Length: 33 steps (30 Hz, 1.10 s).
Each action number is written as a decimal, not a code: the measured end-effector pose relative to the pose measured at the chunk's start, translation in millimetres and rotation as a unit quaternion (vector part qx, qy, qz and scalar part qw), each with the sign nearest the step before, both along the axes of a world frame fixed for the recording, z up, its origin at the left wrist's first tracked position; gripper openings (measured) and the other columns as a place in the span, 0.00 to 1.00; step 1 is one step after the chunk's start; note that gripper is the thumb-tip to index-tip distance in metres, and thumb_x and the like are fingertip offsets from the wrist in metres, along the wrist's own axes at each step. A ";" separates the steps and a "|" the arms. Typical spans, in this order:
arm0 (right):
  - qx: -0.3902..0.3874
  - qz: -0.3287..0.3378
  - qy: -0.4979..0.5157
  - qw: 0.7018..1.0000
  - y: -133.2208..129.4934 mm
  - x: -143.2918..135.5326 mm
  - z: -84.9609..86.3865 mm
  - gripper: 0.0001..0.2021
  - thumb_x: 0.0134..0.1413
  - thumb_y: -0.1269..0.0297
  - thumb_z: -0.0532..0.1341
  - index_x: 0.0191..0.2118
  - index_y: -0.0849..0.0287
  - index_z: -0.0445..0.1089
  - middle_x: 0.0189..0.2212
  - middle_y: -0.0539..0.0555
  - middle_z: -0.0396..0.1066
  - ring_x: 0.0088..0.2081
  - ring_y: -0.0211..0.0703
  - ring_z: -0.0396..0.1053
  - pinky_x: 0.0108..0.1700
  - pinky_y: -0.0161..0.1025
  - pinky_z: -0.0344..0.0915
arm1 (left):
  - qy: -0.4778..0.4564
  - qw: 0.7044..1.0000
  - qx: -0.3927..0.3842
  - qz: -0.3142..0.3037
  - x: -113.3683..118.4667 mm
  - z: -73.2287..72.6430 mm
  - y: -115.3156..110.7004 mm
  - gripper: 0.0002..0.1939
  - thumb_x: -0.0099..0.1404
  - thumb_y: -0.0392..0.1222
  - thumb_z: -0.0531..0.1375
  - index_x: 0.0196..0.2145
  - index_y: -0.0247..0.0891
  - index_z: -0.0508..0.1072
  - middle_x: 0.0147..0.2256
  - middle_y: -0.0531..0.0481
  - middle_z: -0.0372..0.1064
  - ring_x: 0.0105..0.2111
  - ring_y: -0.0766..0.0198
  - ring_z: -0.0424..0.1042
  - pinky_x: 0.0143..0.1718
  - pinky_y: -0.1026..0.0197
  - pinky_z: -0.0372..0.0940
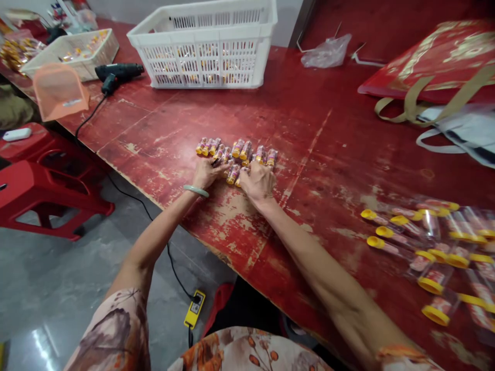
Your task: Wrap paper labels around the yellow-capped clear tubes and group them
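Worn red paint, scraped through to pale wood in patches, covers the long wooden table (309,134) that fills most of the view. Near its front edge lies a cluster of small cylindrical bottles with yellow caps and pink-and-orange labels (237,152), lying on their sides in a rough row. The left hand (206,172), a pale green bangle (196,190) on its wrist, rests at the cluster's left end with fingers curled against the bottles; the right hand (258,183) presses on the near side of the cluster, fingers bent over two or three of them. Whether either hand truly grips a bottle or only touches it is hard to tell.

At the table's far edge stands a white slotted plastic crate (204,46); small yellow items show through its slots. To its left sits a lower white plastic tray (73,51) holding similar small pieces, with a black corded glue gun (118,73) lying between them and an orange translucent plastic scoop (58,91) nearer the edge. To the right, clear plastic tubes with yellow lids (429,247) lie in a loose heap, and a red-and-gold fabric bag with tan straps (429,64) lies beyond them. Red plastic stools (46,180) stand on the grey floor (69,278).
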State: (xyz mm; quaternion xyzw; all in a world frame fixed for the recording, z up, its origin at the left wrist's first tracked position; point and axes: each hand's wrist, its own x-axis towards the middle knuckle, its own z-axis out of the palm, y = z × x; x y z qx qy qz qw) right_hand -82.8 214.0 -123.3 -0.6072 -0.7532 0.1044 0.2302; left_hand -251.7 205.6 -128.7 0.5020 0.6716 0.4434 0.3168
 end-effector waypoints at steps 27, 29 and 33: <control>0.046 -0.019 0.194 0.980 1.4 38.6 -43.5 0.14 0.53 0.53 0.55 0.37 0.60 0.66 0.33 0.61 0.63 0.37 0.53 0.64 0.43 0.51 0.66 | 0.046 0.994 0.099 -0.003 21.1 -7.7 -44.1 0.23 0.43 0.53 0.72 0.30 0.37 0.72 0.27 0.53 0.65 0.30 0.62 0.62 0.34 0.61 0.56; 0.045 -0.003 0.211 0.977 2.9 40.9 -47.7 0.14 0.51 0.54 0.54 0.36 0.60 0.65 0.32 0.61 0.62 0.39 0.56 0.64 0.45 0.54 0.65 | 0.073 0.993 0.089 0.007 25.0 -11.4 -41.1 0.23 0.43 0.53 0.72 0.31 0.37 0.73 0.29 0.50 0.67 0.32 0.60 0.64 0.36 0.60 0.57; 0.043 0.015 0.232 0.972 7.5 39.4 -54.6 0.16 0.48 0.53 0.56 0.37 0.60 0.65 0.33 0.61 0.61 0.42 0.59 0.62 0.48 0.57 0.63 | 0.105 0.991 0.065 0.039 23.6 -18.2 -29.5 0.21 0.45 0.52 0.72 0.32 0.37 0.73 0.30 0.50 0.68 0.32 0.59 0.64 0.35 0.60 0.57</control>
